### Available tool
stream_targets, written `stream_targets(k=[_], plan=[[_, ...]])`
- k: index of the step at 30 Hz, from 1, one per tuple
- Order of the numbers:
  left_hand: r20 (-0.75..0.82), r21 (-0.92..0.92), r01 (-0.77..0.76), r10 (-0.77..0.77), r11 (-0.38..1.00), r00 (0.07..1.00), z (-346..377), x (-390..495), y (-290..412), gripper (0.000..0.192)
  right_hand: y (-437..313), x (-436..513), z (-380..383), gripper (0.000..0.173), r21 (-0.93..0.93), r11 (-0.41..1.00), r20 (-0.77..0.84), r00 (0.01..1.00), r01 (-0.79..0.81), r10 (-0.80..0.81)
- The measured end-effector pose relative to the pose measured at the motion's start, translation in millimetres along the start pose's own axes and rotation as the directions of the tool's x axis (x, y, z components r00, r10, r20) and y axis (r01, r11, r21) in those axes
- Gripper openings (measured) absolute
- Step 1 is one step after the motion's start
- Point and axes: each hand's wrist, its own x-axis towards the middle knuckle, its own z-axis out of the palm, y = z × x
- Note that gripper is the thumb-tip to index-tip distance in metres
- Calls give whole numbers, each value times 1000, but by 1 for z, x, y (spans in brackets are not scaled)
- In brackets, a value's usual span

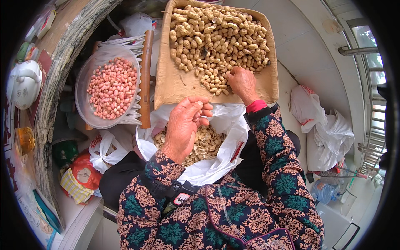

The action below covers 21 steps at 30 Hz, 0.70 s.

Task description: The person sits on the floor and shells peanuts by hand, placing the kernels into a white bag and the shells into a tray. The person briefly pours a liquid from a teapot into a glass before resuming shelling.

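Unshelled peanuts (218, 37) fill much of a paper-covered tray (168, 90). My right hand (242, 82) reaches over the tray's near part, its fingertips touching the lower edge of the peanut pile; whether it grips one is hidden. Above a white plastic bag (200, 175) of empty peanut shells (207, 145) is my left hand (189, 125), palm turned inward and fingers curled. Something small and pinkish, perhaps a peanut kernel, may be between its fingers, but I cannot tell. Left of the tray, a clear plastic bowl (82, 107) holds pink shelled peanut kernels (114, 89).
The bowl rests on a slatted stand with a wooden rail (146, 81). A stone-edged counter (57, 65) with a white teapot (25, 84) runs along the left. Tied plastic bags (109, 150) lie below it. White sacks (329, 140) stand at the right wall.
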Motion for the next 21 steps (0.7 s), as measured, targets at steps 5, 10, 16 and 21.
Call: stream_targets(k=[5,10,16,21], plan=[[19,-2,1,-1,1000,1000,1,-1,1,21,3,0,2,26,258,950,52,985,-174,166],[42,33,-11,10,999,999,11,3,-2,21,4,-24,-27,18,876,469,121,993,-112,11],[90,83,-7,-1,997,996,27,9,-9,24,-9,-71,-75,17,963,-76,219,915,-258,-340],[235,16,33,-36,999,971,33,12,-12,26,-18,-88,-86,21,958,-41,240,871,-284,-429]])
